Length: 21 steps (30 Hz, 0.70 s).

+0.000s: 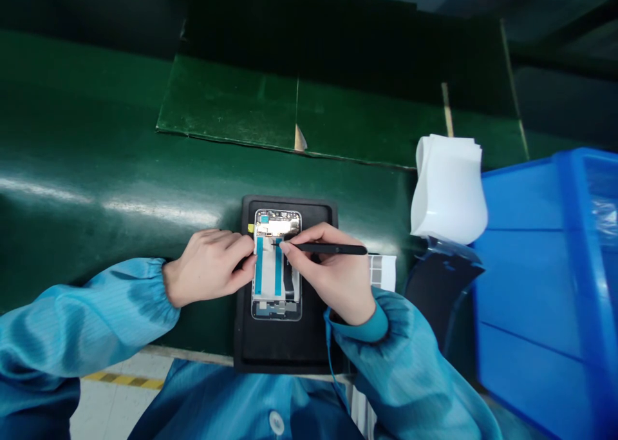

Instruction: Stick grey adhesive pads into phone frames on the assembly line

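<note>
Green matting covers the bench [96,124], and a second green sheet [232,98] lies on it farther out, as I watch from afar through the head camera. Near the lower middle of my view sits a black rubber tray [284,353], and in it a phone frame [277,266] with a silver rim lies flat, its long sides running away from me. Two teal strips [259,266] run down its white inner panel, and a small yellow tag [250,228] shows at its upper left edge.

The person's left hand [207,266] rests against the frame's left side, its fingers curled together with their tips touching the rim; whether that grip is clamped on the frame I cannot tell. The right hand [333,276] has its grip closed on a black stylus [333,248], held like a pen, with the thin tip touching the frame near the top of the right-hand teal strip. Both arms wear light-blue smock sleeves [72,317] with gathered cuffs.

Just beside the tray on the right, a striped paper card [383,271] shows past the right hand. Farther right stands a curled stack of white foam sheets [449,189], next to a blue plastic bin [531,285]. A dark curved piece [441,292] sits between the tray and the bin, too dim for me to identify.
</note>
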Motion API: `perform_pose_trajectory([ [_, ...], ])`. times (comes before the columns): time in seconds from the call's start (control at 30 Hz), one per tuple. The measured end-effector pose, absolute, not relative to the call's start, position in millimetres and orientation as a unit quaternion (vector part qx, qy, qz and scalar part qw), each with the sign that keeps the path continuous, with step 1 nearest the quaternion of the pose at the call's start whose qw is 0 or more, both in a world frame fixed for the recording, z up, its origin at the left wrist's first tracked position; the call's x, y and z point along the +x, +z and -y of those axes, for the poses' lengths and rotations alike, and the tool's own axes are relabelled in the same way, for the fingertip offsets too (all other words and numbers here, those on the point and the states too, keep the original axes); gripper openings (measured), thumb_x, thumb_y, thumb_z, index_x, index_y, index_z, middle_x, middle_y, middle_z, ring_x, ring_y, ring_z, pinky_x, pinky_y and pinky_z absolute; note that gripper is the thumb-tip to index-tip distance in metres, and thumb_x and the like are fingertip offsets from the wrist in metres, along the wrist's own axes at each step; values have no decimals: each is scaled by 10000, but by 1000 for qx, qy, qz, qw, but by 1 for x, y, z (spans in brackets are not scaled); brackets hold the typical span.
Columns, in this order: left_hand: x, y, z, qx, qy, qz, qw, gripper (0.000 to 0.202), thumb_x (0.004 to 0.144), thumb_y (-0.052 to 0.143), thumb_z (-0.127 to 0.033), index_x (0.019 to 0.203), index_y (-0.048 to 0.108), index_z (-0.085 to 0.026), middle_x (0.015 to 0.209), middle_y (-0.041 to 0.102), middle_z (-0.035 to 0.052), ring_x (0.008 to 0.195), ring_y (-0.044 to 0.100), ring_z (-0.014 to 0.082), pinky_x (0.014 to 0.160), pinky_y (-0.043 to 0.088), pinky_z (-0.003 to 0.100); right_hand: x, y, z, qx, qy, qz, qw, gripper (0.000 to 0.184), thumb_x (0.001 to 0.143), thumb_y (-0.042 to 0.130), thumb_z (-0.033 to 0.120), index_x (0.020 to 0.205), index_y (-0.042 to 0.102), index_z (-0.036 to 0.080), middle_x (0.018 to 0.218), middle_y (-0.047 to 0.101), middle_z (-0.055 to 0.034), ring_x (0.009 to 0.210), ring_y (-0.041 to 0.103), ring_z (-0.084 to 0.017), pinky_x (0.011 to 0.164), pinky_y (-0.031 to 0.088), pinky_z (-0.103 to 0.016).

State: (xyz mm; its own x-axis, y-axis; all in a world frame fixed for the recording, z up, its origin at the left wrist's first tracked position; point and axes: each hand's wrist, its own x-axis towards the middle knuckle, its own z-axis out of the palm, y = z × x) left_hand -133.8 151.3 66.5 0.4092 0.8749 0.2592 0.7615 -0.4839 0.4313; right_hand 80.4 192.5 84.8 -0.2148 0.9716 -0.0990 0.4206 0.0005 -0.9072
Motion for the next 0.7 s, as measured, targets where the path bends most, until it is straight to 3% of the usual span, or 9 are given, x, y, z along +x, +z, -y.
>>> perform_pose_trajectory([
  [0.1, -134, 67, -151, 831, 236, -491, 115, 93, 933, 532, -253, 921, 580, -174, 730, 590, -13, 647, 567, 152, 615, 423, 301, 81, 84, -192, -547, 447, 638, 307, 126, 776, 779, 266, 756, 679, 192, 647, 665, -2, 549, 581, -132, 475, 454, -228],
  [0.23, -136, 68, -151, 848, 235, -467, 86, 200, 941, 542, -268, 1089, 641, -177, 814, 559, 29, 720, 532, 176, 644, 451, 313, 82, 83, -191, -547, 446, 640, 304, 133, 780, 780, 274, 757, 677, 193, 650, 666, -3, 548, 578, -133, 477, 453, -233],
  [0.7, -138, 73, -151, 884, 169, -436, 33, 285, 972, 528, -314, 1187, 667, -190, 795, 504, 35, 716, 472, 185, 617, 412, 322, 80, 83, -191, -538, 456, 639, 307, 114, 788, 755, 255, 761, 663, 193, 594, 613, 29, 498, 535, -107, 467, 443, -223],
])
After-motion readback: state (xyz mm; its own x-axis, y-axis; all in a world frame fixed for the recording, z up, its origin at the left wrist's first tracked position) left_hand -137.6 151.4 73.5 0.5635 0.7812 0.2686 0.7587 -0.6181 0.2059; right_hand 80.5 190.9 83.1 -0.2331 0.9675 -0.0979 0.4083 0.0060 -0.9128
